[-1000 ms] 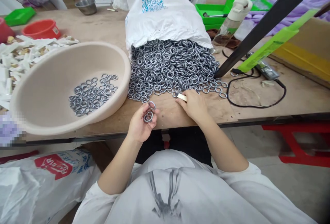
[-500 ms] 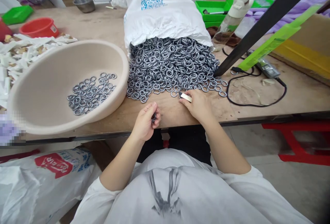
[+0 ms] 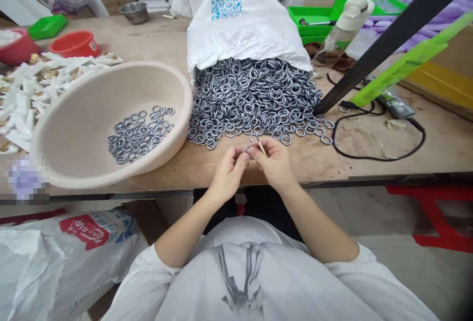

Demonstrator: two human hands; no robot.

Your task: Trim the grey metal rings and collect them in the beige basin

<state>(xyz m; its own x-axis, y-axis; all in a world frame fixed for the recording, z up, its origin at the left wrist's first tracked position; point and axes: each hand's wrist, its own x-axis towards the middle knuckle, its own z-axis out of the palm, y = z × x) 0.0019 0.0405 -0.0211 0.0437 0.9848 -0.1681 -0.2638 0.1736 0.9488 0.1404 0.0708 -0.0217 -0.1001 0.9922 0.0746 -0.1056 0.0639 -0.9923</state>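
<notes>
My left hand [image 3: 229, 170] is closed, pinching a grey metal ring [image 3: 246, 149] between thumb and fingers. Close beside it, my right hand [image 3: 278, 165] grips a thin cream-coloured strip [image 3: 262, 147], seen nearly edge-on, and its fingertips meet the ring. Whether more rings lie inside the left palm is hidden. Just beyond both hands spreads a heap of grey rings [image 3: 254, 94], spilling from the mouth of a white woven sack [image 3: 247, 40]. To the left, a large beige basin [image 3: 66, 128] holds a smaller cluster of rings [image 3: 138, 136].
A slanted dark metal bar [image 3: 354, 69] rises right of the heap, beside a lime-green strip [image 3: 399, 67]. A black cable [image 3: 334, 138] loops near a small grey device [image 3: 397, 104]. White pieces [image 3: 22, 109] are piled left of the basin. A clear bottle [image 3: 338, 35] stands behind.
My hands have come together: the left moved right and up, and a ring now shows at its fingertips. The strip in my right hand has turned edge-on. The view has shifted slightly.
</notes>
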